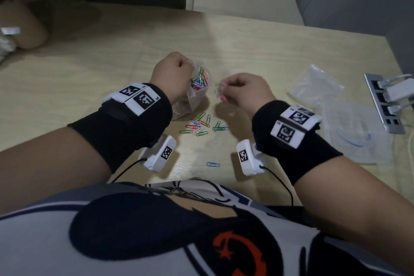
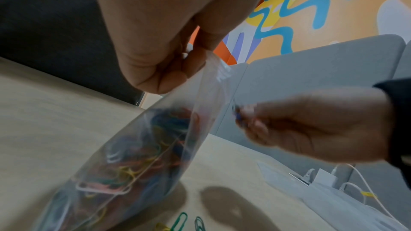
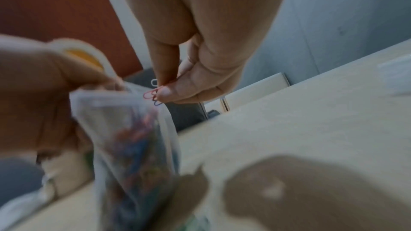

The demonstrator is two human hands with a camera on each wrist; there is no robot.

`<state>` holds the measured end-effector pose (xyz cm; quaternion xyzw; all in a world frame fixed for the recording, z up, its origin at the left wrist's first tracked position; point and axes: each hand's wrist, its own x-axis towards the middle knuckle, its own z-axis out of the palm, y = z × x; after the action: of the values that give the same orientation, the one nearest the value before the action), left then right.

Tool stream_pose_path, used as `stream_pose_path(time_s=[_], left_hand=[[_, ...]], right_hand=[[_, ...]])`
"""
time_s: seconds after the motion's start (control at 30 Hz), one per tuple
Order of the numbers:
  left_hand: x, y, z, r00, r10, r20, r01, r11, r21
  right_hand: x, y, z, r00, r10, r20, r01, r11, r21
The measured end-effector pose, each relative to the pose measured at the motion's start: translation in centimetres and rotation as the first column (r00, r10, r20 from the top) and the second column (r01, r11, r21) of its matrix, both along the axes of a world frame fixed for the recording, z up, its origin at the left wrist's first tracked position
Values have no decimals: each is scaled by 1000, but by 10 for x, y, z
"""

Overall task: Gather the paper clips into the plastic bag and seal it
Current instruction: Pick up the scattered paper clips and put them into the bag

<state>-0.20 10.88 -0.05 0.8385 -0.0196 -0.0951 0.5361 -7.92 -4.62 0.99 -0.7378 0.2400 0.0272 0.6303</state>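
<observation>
My left hand pinches the top edge of a clear plastic bag, which hangs tilted over the table and holds many coloured paper clips. Just right of the bag's mouth, my right hand pinches a few paper clips between thumb and fingertips. Several loose coloured clips lie on the wooden table below both hands. A single blue clip lies nearer my body.
Empty clear plastic bags lie at the right. A grey power strip with white plugs sits at the right edge, and a white cable runs from it. Beige seats stand beyond the table's far edge.
</observation>
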Motion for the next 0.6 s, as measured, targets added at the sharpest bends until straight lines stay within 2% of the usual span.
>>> stream_pose_path(time_s=[0.07, 0.17, 0.2, 0.23, 0.3, 0.33, 0.47, 0.53, 0.6], left_hand=[[-1, -1, 2, 1000, 0, -11, 0, 1000, 1], [-5, -3, 5, 1000, -9, -26, 9, 1000, -3], [-6, -4, 6, 999, -9, -33, 8, 1000, -11], [-7, -4, 6, 999, -7, -42, 6, 1000, -17], [-8, -2, 7, 999, 5, -52, -6, 1000, -19], [-8, -1, 8, 998, 16, -53, -17, 1000, -16], [-5, 3, 10, 998, 43, -45, -43, 999, -9], [-4, 3, 9, 998, 52, -32, -52, 999, -4], [-3, 3, 9, 998, 57, -19, -57, 998, 3]], right_hand=[[10, 3, 17, 997, -47, 65, 35, 984, 176], [23, 15, 28, 999, -7, 40, -1, 982, 190], [27, 20, 28, 1000, 30, 11, -31, 992, 125], [31, 24, 29, 996, 85, -26, -86, 996, -6], [37, 31, 36, 967, 222, -128, -251, 920, -300], [38, 33, 41, 948, 264, -178, -313, 872, -376], [39, 38, 61, 887, 386, -254, -460, 791, -404], [38, 40, 64, 854, 434, -287, -520, 708, -478], [37, 38, 63, 870, 427, -244, -485, 658, -576]])
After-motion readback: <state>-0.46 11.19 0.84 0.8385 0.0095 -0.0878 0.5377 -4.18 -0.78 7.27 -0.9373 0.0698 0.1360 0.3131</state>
